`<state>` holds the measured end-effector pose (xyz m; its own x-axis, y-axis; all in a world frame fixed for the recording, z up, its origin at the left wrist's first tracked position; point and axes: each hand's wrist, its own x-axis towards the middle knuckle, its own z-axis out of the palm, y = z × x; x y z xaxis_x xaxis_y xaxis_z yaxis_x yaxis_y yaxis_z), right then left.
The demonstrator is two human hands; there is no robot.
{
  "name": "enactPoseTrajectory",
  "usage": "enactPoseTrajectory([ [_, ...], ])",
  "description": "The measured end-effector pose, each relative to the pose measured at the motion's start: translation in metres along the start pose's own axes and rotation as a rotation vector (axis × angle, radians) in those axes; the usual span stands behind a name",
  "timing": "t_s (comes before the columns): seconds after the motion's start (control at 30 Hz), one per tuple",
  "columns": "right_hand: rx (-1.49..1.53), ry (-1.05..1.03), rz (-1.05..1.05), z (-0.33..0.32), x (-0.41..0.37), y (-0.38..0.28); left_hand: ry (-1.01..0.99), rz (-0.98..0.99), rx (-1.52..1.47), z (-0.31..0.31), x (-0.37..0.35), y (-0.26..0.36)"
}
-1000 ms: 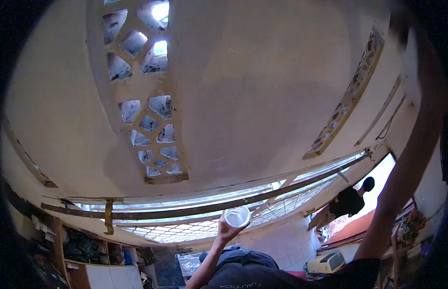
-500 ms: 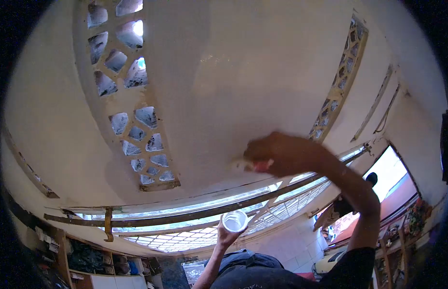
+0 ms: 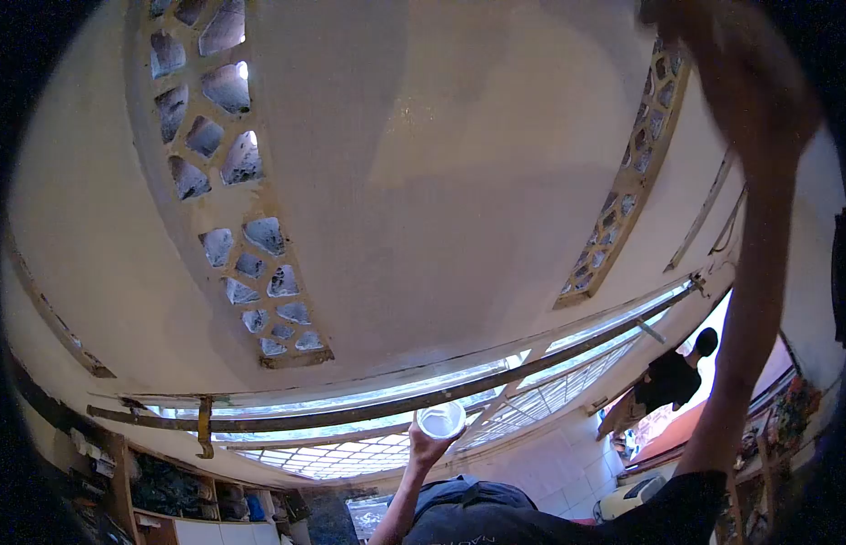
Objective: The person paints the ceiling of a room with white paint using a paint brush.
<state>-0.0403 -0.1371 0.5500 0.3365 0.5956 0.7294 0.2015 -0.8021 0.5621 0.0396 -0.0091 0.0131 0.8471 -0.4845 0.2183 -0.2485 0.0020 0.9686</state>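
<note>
Our left hand [image 3: 429,445] is clasped around a white cup [image 3: 441,421], held low in front of us, its open mouth and whitish inside in view. Behind it a long rod [image 3: 332,421] runs across the window [image 3: 350,454], with a yellowish bracket [image 3: 205,425] near its left end. Our right hand [image 3: 755,95] is raised high at the upper right, over the wall [image 3: 459,236] and close to the top of the narrow pierced panel [image 3: 614,213] — it is blurred, so we cannot tell whether it is clenched around anything. The wall shows darker and lighter patches between that panel and the wider pierced panel [image 3: 232,182] on our left. Well apart from our hands, a person [image 3: 670,380] in dark clothing is by the bright doorway [image 3: 714,341] — and shelves [image 3: 182,495] holding dark items are at the lower left
</note>
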Motion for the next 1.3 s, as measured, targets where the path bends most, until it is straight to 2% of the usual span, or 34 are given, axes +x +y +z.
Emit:
enactPoseTrajectory([
  [0.07, 0.072, -0.336, 0.078, 0.021, -0.043, -0.035, 0.001, 0.033, 0.005, 0.0, -0.002, 0.001],
  [0.13, 0.386, -0.665, 0.162, 0.058, -0.089, -0.075, -0.012, 0.024, -0.018, 0.0, -0.004, -0.003],
  [0.17, 0.601, -0.717, 0.152, 0.079, -0.114, -0.089, -0.025, 0.025, -0.046, 0.001, -0.005, -0.005],
  [0.2, 0.711, -0.647, 0.045, 0.102, -0.139, -0.106, -0.036, 0.043, -0.048, 0.001, -0.006, -0.009],
  [0.23, 0.842, -0.593, 0.105, 0.124, -0.16, -0.122, -0.036, 0.035, -0.045, 0.001, -0.008, -0.011],
  [0.27, 0.916, -0.747, 0.279, 0.141, -0.181, -0.133, -0.035, 0.065, -0.021, 0.001, -0.008, -0.013],
  [0.37, 0.939, -0.757, 0.343, 0.162, -0.184, -0.136, -0.046, 0.079, 0.018, 0.0, -0.007, -0.01],
  [0.4, 0.944, -0.677, 0.284, 0.161, -0.175, -0.127, -0.044, 0.051, 0.0, 0.0, -0.006, -0.005],
  [0.5, 0.753, -0.709, 0.181, 0.131, -0.12, -0.096, -0.061, -0.008, -0.056, 0.005, -0.007, -0.018],
  [0.57, 0.601, -0.632, 0.188, 0.098, -0.076, -0.073, -0.054, 0.077, 0.001, 0.007, -0.006, -0.021],
  [0.6, 0.413, -0.489, 0.079, 0.087, -0.058, -0.06, -0.055, 0.094, -0.001, 0.009, -0.005, -0.02],
  [0.63, 0.392, -0.413, 0.225, 0.073, -0.039, -0.05, -0.058, 0.103, -0.008, 0.009, -0.005, -0.018],
  [0.73, 0.31, -0.009, 0.283, 0.042, -0.01, -0.016, -0.067, 0.096, -0.037, 0.011, -0.006, -0.013],
  [0.77, 0.268, 0.122, 0.244, 0.032, -0.003, -0.007, -0.067, 0.095, -0.039, 0.012, -0.006, -0.013],
  [0.87, 0.171, 0.186, 0.173, 0.01, -0.002, 0.002, -0.074, 0.093, -0.058, 0.013, -0.007, -0.013],
  [0.97, 0.095, -0.081, 0.162, 0.011, -0.03, -0.011, -0.087, 0.055, -0.036, 0.012, -0.005, -0.005],
  [1.1, 0.329, -0.905, 0.215, 0.051, -0.088, -0.071, -0.072, 0.067, -0.074, 0.013, -0.008, -0.01],
  [1.13, 0.77, -0.742, 0.128, 0.077, -0.122, -0.086, -0.072, 0.061, -0.057, 0.013, -0.011, -0.011],
  [1.17, 0.802, -0.7, 0.048, 0.095, -0.144, -0.106, -0.073, 0.058, -0.037, 0.013, -0.012, -0.012],
  [1.27, 0.849, -0.775, 0.099, 0.133, -0.176, -0.124, -0.088, 0.072, -0.028, 0.014, -0.014, -0.027],
  [1.3, 0.871, -0.858, 0.2, 0.134, -0.171, -0.115, -0.095, 0.067, -0.027, 0.015, -0.013, -0.028],
])
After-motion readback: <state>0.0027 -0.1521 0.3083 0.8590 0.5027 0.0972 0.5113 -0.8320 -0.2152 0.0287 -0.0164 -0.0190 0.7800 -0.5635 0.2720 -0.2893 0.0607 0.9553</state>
